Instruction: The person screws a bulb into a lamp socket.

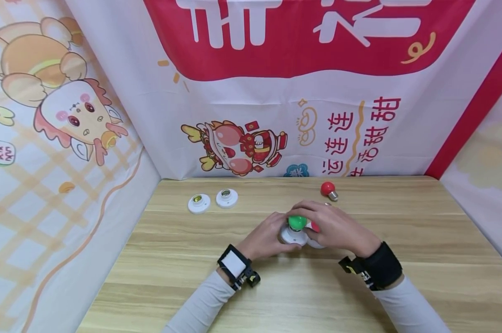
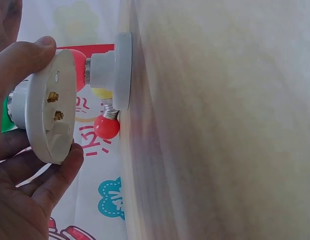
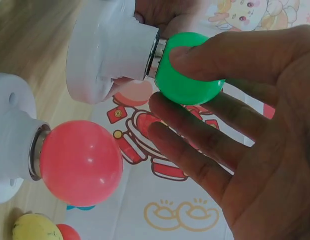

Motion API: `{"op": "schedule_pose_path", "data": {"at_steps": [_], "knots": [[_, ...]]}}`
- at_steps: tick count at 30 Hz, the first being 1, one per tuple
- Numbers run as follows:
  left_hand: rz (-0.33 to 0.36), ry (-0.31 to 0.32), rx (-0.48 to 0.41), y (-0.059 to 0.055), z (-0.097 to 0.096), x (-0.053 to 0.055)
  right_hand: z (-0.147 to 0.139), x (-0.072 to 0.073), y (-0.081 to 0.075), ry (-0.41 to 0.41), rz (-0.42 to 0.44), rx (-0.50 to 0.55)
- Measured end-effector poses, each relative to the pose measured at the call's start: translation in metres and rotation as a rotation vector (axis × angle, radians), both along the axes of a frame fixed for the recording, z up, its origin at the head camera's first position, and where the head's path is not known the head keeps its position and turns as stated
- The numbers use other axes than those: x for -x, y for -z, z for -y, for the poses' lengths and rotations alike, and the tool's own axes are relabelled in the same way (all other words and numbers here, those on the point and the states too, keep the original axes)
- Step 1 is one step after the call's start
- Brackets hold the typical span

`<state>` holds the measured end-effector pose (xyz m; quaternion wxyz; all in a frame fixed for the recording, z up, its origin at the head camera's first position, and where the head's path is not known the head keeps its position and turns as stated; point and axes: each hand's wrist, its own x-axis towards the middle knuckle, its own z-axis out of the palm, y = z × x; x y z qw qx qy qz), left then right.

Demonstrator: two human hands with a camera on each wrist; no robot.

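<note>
My left hand (image 1: 267, 237) grips a white lamp holder (image 1: 292, 237) by its round base. In the left wrist view this base is tilted up off the table, and its hollow underside shows brass terminals. A green bulb (image 3: 187, 70) sits in the socket, part of its metal cap still visible. Thumb and fingers of my right hand (image 1: 338, 226) pinch the green bulb from the other side. Right beside it, a second lamp holder (image 3: 12, 150) stands on the table with a pinkish-red bulb (image 3: 82, 162) in it, partly covered by my right hand in the head view.
Two lamp holders without bulbs (image 1: 227, 198) stand at the back left of the wooden table (image 1: 172, 259). A loose red bulb (image 1: 327, 188) lies at the back right, with a yellow bulb (image 3: 34, 227) close by. Printed cloth (image 1: 242, 101) hangs behind the table.
</note>
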<state>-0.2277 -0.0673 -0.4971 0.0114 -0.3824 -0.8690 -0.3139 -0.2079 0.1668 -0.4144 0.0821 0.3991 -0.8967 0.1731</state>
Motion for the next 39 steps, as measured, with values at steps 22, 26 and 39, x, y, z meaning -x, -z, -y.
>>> {"op": "schedule_pose_path", "data": {"at_steps": [22, 26, 39], "knots": [[-0.014, -0.002, 0.010, 0.0005, -0.0041, 0.0002, -0.0030, -0.0008, -0.0013, 0.134, -0.015, -0.043], [-0.008, -0.004, 0.007, -0.0002, -0.0037, 0.0001, -0.0053, -0.0018, -0.0047, 0.103, -0.028, -0.028], [0.029, -0.005, 0.002, -0.0023, -0.0027, -0.0029, -0.0030, -0.0031, -0.0049, 0.018, -0.042, -0.021]]}}
